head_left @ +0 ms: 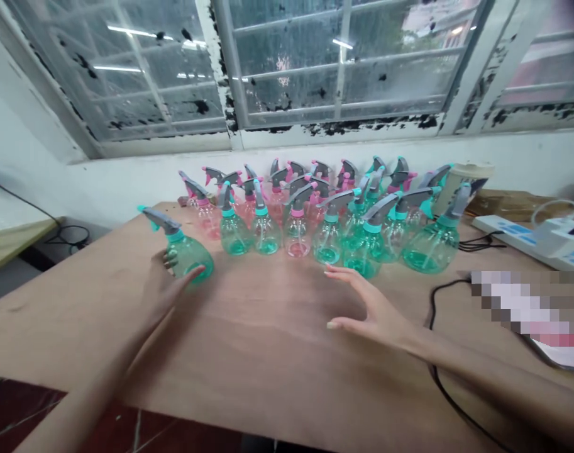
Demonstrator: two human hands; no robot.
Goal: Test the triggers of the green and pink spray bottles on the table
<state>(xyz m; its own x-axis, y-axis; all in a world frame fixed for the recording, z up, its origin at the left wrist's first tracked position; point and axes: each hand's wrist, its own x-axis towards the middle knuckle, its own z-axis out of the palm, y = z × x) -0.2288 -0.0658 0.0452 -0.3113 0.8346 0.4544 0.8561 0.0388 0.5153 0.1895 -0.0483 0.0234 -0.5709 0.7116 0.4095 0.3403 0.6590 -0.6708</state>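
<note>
My left hand [177, 277] is wrapped round the lower body of a green spray bottle [187, 251] with a grey and turquoise trigger head, at the left of the table. The bottle leans a little to the left. Over the table's middle, my right hand [362, 302] has its fingers and thumb apart with nothing between them. Just beyond it stands another green spray bottle [364, 245]. A clear spray bottle with a pink collar [297, 236] is in the front row, among several green ones. More pink spray bottles [210, 220] are crowded behind.
A brown-covered table [268, 365] stands against a wall below windows. To the right are a white power strip [527, 236], a black cable [432, 308], a pixelated flat object [527, 308] and a pale tub [463, 182]. Another table [22, 242] is at far left.
</note>
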